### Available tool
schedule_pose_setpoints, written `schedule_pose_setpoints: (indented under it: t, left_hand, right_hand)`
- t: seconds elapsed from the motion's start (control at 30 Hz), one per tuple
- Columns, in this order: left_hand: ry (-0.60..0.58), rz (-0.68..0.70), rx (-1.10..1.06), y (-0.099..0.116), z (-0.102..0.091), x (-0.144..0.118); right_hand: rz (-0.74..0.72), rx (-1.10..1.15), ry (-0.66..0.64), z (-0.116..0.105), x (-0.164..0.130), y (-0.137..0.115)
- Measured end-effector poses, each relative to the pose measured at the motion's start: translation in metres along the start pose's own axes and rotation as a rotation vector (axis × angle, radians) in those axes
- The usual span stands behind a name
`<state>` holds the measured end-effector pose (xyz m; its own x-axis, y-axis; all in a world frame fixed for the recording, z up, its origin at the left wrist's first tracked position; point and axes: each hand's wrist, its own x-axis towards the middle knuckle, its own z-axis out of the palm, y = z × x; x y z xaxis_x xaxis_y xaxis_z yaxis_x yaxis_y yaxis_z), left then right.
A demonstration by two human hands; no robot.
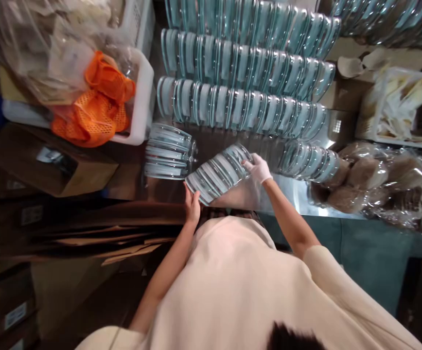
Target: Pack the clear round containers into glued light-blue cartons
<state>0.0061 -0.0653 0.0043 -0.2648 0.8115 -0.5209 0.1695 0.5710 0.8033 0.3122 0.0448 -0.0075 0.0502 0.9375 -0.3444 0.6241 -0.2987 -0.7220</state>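
Note:
Between my two hands lies a slanted stack of round glass lids (218,172), with pale strips showing between the panes. My left hand (193,206), bare, presses on the lower left end of the stack. At its upper right end, my right hand (257,168), in a white glove, has its fingers closed on the edge. Just left of the held stack stands a shorter group of glass lids (167,151) on the metal table (240,197). Another group of glass lids (308,161) sits to the right, apart from my right hand.
Several long rows of glass lids (240,107) fill the back of the table. On the left, a white crate (142,97) holds plastic bags and orange netting (94,107). Bagged brown pieces (367,177) and a white basket (386,97) are at right. Cardboard boxes (83,170) stand left.

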Motion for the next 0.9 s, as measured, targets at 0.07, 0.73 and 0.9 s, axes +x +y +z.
schedule_pose_setpoints:
  t: [0.07,0.73,0.9]
  left_hand:
    - [0.057,0.021,0.075,-0.001,-0.012,0.001]
    - [-0.595,0.376,0.313,0.101,0.353,0.004]
    - [-0.562,0.463,0.221,0.078,0.352,-0.019]
  right_hand:
    - [-0.004,0.041,0.017,0.015,-0.04,0.005]
    - [0.358,0.348,0.764,-0.177,-0.091,0.214]
    - [0.242,0.482,0.628,-0.167,-0.117,0.207]
